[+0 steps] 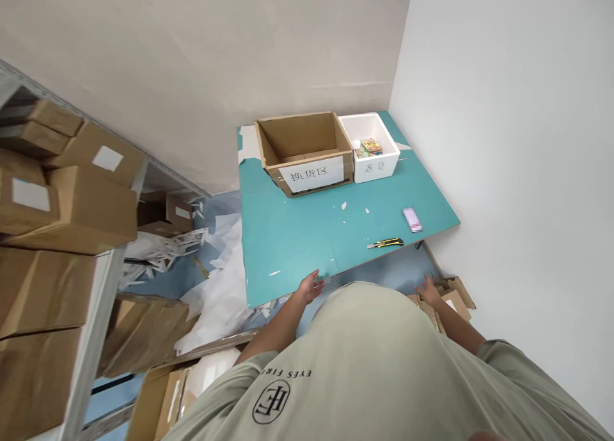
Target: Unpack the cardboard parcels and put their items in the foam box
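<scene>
My left hand (311,286) is at the front edge of the green-topped table (288,236), fingers apart and nothing in them. Lower on the right, my right hand (428,290) hangs beside a cardboard box (455,297), its fingers spread and empty. A yellow and black utility knife (391,243) lies near the table's front edge with its blade out. To its right lies a phone (412,220) with a blurred screen. Farther back stand an open cardboard box (311,172) with a paper label and a white foam box (377,169) holding small colourful packets (371,147).
Metal shelving (103,300) full of cardboard boxes (91,198) stands on the left. White sheets and scraps (215,287) cover the floor between it and the table. A white wall (518,140) borders the table's right side, and another wall (215,57) is behind it.
</scene>
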The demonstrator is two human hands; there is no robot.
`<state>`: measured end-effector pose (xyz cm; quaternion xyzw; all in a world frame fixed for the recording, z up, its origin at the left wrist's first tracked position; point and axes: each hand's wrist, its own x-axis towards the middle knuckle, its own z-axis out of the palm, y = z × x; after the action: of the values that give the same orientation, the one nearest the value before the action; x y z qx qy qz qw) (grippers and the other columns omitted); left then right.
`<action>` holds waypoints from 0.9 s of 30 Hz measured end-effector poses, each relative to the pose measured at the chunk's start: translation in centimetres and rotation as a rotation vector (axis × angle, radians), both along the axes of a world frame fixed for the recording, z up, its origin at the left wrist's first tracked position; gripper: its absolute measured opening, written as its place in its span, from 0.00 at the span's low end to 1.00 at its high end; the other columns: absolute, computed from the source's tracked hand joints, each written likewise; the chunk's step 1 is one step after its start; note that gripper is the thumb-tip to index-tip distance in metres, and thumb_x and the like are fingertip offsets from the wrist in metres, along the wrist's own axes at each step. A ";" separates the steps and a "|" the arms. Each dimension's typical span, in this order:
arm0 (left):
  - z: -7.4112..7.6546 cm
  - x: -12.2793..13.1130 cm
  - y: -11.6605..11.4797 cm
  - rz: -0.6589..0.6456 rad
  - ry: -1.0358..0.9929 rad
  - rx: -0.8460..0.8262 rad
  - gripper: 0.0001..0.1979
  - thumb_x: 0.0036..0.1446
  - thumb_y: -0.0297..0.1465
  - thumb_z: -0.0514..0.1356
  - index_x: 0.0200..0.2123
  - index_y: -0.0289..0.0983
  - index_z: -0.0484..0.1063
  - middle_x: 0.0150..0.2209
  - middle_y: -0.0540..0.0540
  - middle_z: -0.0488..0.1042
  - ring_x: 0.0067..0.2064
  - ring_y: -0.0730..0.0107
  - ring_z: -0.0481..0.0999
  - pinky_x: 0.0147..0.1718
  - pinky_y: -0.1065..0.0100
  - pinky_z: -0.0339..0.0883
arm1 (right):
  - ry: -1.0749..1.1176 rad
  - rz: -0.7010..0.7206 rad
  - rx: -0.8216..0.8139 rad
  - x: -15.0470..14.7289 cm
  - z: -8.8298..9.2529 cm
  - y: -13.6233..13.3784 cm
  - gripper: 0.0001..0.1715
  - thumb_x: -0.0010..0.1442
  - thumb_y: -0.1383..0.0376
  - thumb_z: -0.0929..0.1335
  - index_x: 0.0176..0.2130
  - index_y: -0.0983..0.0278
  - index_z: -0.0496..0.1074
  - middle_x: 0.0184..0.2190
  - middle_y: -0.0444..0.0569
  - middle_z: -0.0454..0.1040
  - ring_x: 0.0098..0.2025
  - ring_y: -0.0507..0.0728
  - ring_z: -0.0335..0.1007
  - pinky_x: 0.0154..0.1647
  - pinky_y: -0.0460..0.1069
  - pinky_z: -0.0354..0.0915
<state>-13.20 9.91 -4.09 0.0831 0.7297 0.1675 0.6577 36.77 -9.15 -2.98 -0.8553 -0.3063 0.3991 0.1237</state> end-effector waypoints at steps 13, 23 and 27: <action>0.2 -3.3 -0.1 0.024 -0.025 0.026 0.17 0.75 0.47 0.66 0.50 0.38 0.79 0.44 0.41 0.84 0.42 0.60 0.84 0.42 0.66 0.72 | -0.050 0.176 0.090 -3.9 1.1 12.7 0.49 0.68 0.59 0.73 0.81 0.63 0.62 0.70 0.63 0.79 0.71 0.69 0.78 0.76 0.59 0.67; 0.9 -2.7 -3.7 0.256 0.001 0.010 0.17 0.74 0.48 0.67 0.49 0.40 0.76 0.40 0.45 0.81 0.38 0.63 0.81 0.37 0.67 0.70 | -0.275 0.782 0.056 -3.8 2.2 20.4 0.49 0.68 0.66 0.73 0.82 0.66 0.62 0.79 0.66 0.67 0.77 0.70 0.67 0.79 0.60 0.62; 1.5 -1.7 -5.7 0.384 0.011 0.023 0.16 0.73 0.46 0.68 0.48 0.40 0.76 0.41 0.44 0.81 0.39 0.62 0.82 0.38 0.66 0.70 | -0.396 1.065 -0.026 -4.2 2.0 23.0 0.47 0.71 0.65 0.74 0.82 0.63 0.63 0.79 0.68 0.66 0.76 0.73 0.67 0.73 0.61 0.67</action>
<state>-14.90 4.17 -2.62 -0.0492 0.7336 0.2979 0.6088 32.59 13.88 -1.00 -0.6428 -0.7078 0.2421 -0.1652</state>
